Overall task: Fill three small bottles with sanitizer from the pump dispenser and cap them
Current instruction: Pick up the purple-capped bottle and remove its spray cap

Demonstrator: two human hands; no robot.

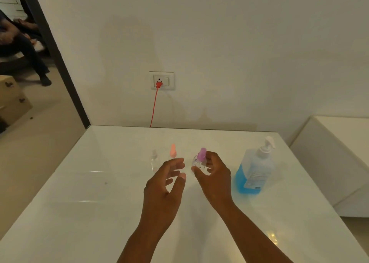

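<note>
Just above the middle of the white table [99, 212], the right hand [214, 179] grasped a small clear bottle with a purple cap [200, 159], its thumb and fingers curled round the clear body while the cap stuck up and tilted slightly toward eleven o'clock. At nine o'clock from it, just apart, the left hand [166, 184] was released, fingers spread and loosely bent, holding nothing. Behind the left hand's fingertips, toward twelve o'clock, a bottle with a peach cap [173, 151] stood upright, and at nine o'clock from that one stood a bottle with a clear cap [154, 160], faint against the tabletop. At three o'clock from the right hand, near it, the pump dispenser [254, 168] stood upright, blue liquid filling only its lower part. On the wall [239, 43] at twelve o'clock, a red plug [158, 85] sat in a socket [161, 80], its cord dropping behind the table.
</note>
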